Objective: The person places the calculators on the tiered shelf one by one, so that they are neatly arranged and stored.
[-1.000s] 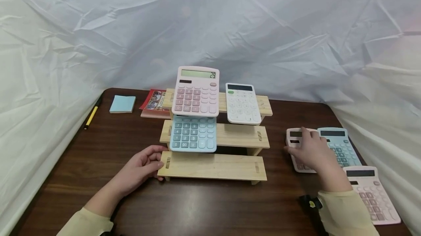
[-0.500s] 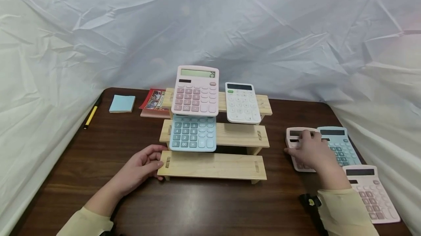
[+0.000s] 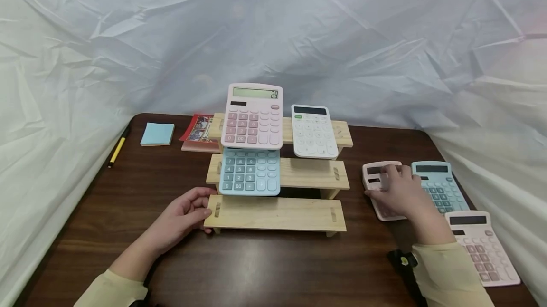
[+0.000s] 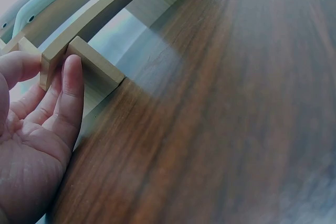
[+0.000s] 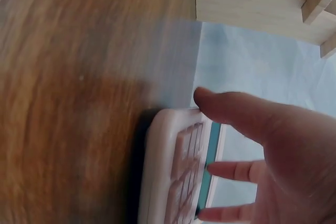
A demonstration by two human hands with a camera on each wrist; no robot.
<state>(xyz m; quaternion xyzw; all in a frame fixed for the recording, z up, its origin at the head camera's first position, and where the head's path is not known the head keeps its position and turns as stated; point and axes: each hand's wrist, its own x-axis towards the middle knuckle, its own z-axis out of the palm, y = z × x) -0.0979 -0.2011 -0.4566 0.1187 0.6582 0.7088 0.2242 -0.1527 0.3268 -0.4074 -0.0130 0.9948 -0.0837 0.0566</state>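
Observation:
My left hand (image 3: 181,216) grips the left end of a stepped wooden stand's lowest shelf (image 3: 278,214), thumb at the edge and fingers underneath. On the stand's upper steps rest a pink calculator (image 3: 254,117) reading 29, a blue calculator (image 3: 249,172) below it, and a white calculator (image 3: 315,131). At the right, my right hand (image 3: 403,193) holds another pink calculator (image 5: 157,161) from above, the thumb at its left edge and fingertips across its face. Part of that calculator is hidden by the hand. Right of it lies a blue calculator (image 3: 440,188).
A further pink calculator (image 3: 483,247) lies near the table's right edge. At the back left are a blue notepad (image 3: 157,134), a yellow-and-black pen (image 3: 117,150) and a red booklet (image 3: 200,131) partly behind the stand. White sheeting (image 3: 192,36) surrounds the dark wooden table (image 3: 248,269).
The pink calculator under my right hand has shifted slightly left, opening a gap beside the blue one. My left hand stays on the shelf.

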